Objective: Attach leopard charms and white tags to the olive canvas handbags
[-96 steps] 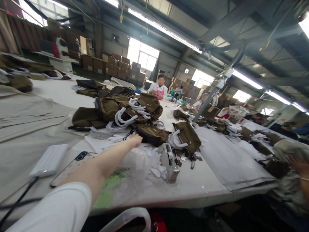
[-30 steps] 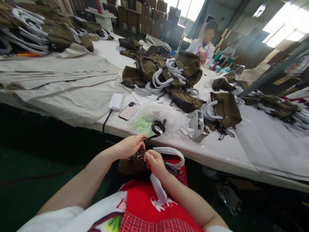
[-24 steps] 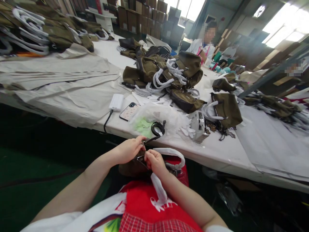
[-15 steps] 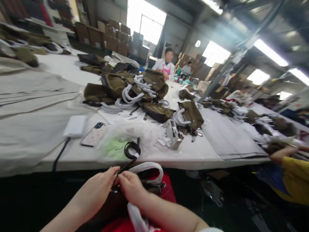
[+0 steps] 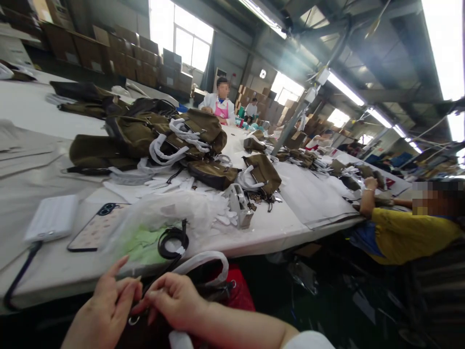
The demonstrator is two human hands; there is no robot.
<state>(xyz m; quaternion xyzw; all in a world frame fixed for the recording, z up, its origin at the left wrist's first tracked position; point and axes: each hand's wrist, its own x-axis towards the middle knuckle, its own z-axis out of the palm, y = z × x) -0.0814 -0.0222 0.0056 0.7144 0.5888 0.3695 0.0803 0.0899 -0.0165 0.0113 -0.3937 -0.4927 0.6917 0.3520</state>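
My left hand (image 5: pixel 109 303) is at the lower left, thumb and a fingertip pinched together and the index finger raised. What it pinches, if anything, I cannot make out. Close on its right, my right hand (image 5: pixel 178 300) is closed with curled fingers around a thin dark strap. The strap's coiled end (image 5: pixel 173 243) lies at the table edge, tied with a white band. Below both hands is a dark bag, mostly hidden, with a metal ring (image 5: pixel 133 320) near my fingertips. Its white-wrapped handle (image 5: pixel 214 259) arches up behind my right hand.
On the table lie a phone (image 5: pixel 96 228), a white power bank (image 5: pixel 53 218) with a cable, a clear plastic bag (image 5: pixel 145 218) and a metal dispenser (image 5: pixel 240 206). Olive-brown bags (image 5: pixel 138 138) are piled behind. A co-worker in yellow (image 5: pixel 410 235) sits at the right.
The view has swung right and somewhat closer, showing more of the co-worker in yellow. My left hand has parted slightly from the right, and its index finger has lifted.
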